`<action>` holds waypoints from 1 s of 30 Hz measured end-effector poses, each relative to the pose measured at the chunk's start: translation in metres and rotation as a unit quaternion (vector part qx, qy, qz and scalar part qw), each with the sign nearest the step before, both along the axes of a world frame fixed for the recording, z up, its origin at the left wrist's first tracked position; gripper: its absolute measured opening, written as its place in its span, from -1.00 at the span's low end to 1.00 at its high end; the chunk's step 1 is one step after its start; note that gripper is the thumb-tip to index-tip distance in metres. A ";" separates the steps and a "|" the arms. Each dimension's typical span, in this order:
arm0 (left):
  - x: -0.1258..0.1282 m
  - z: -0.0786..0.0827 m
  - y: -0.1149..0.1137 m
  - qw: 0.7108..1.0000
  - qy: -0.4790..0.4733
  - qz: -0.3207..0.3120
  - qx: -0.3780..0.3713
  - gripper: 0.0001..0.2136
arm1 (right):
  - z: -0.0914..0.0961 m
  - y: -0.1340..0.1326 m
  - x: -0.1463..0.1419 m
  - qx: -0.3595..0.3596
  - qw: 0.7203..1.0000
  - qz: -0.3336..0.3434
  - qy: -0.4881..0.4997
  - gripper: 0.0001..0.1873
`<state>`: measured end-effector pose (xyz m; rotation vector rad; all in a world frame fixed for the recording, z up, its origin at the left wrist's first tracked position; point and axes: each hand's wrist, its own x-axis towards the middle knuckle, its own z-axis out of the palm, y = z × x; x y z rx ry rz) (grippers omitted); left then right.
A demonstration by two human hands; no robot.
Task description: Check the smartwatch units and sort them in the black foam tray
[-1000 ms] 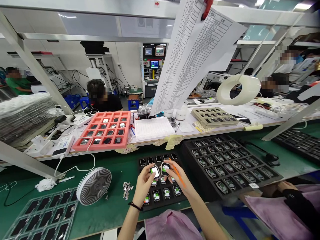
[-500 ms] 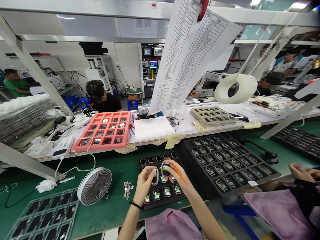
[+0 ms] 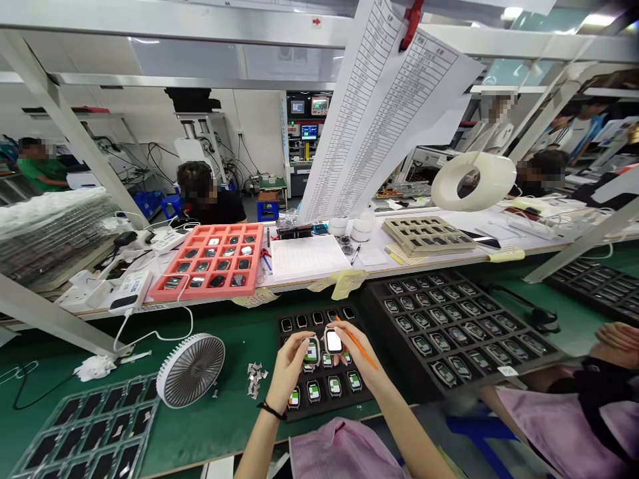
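Note:
My left hand (image 3: pixel 289 366) is closed on a smartwatch (image 3: pixel 311 351) by its side; the screen shows green and white blocks. Close beside it, my right hand (image 3: pixel 360 346) grips another smartwatch (image 3: pixel 334 341), upright with a plain white screen. An orange stick-like tool (image 3: pixel 360 347), perhaps a pen, also lies in the right hand, slanting back across it. Both hands are over a black foam tray (image 3: pixel 324 406). In its front row several watches (image 3: pixel 334 385) glow green and white, while dark-screened ones fill the back row. My hands hide the tray's middle.
Stacked black trays of watches (image 3: pixel 452 319) stand to the right. On the left are a small fan (image 3: pixel 190 370), a pile of small scraps (image 3: pixel 257 379) and a clear tray (image 3: pixel 90 426). A shelf holds a pink tray (image 3: pixel 234 291). Hanging paper (image 3: pixel 369 113) and a co-worker's hands (image 3: pixel 616 346) are nearby.
The right-hand watch's screen has turned from a green-and-white pattern to plain white. The left-hand watch's screen faces me more and shows green. The view has shifted slightly.

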<state>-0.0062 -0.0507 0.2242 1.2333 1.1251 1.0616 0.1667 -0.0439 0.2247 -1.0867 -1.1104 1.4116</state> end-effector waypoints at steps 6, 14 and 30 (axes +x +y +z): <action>0.003 0.002 0.000 1.000 -0.012 -0.004 -0.001 -0.57 | 0.001 -0.001 0.002 -0.015 1.000 -0.020 0.009 -0.66; 0.007 0.002 -0.001 0.999 -0.033 -0.013 0.009 -0.59 | -0.001 -0.001 0.005 -0.010 1.000 -0.016 0.018 -0.64; 0.004 -0.008 0.002 0.999 -0.035 -0.011 0.016 -0.50 | -0.013 0.001 0.008 0.036 0.999 0.036 0.017 -0.50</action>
